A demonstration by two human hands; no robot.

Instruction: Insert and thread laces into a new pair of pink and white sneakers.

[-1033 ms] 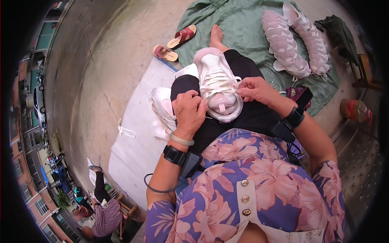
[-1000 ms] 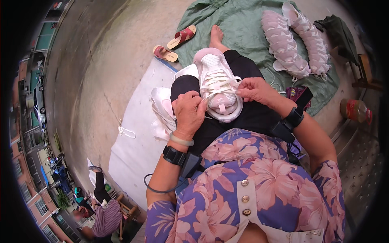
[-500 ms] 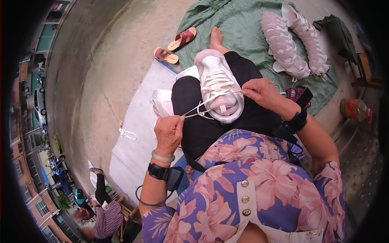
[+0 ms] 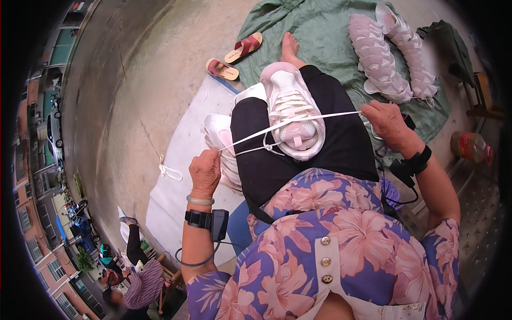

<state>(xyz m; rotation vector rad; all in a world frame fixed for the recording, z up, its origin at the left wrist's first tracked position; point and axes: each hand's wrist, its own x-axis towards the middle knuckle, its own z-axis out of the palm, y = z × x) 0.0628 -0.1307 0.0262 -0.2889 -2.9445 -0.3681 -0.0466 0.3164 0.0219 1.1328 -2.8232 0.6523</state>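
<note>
A white and pink sneaker [image 4: 295,114] lies across my lap, its toe pointing away from me and its heel toward my body. White shoelace [image 4: 261,131] crosses over its opening, stretched taut between my two hands. My left hand [image 4: 205,168] is closed on one end of the lace, to the left of my knee. My right hand [image 4: 388,124] pinches the other end, out past my right thigh. A knotted loop of lace hangs beside the shoe's left side. More white and pink shoes [image 4: 220,138] lie partly hidden beside my left leg.
Two long stacks of pale pink shoe pieces [image 4: 376,58] rest on a green cloth [image 4: 320,32]. Red slippers [image 4: 244,48] lie beyond the white sheet [image 4: 176,176]. A loose lace [image 4: 169,169] is at left, a plastic jug [image 4: 469,146] at right. Another person [image 4: 144,285] sits at lower left.
Both hands have moved apart, the left outward to the left and the right outward to the right. The lace between them has been drawn out longer and straighter over the shoe.
</note>
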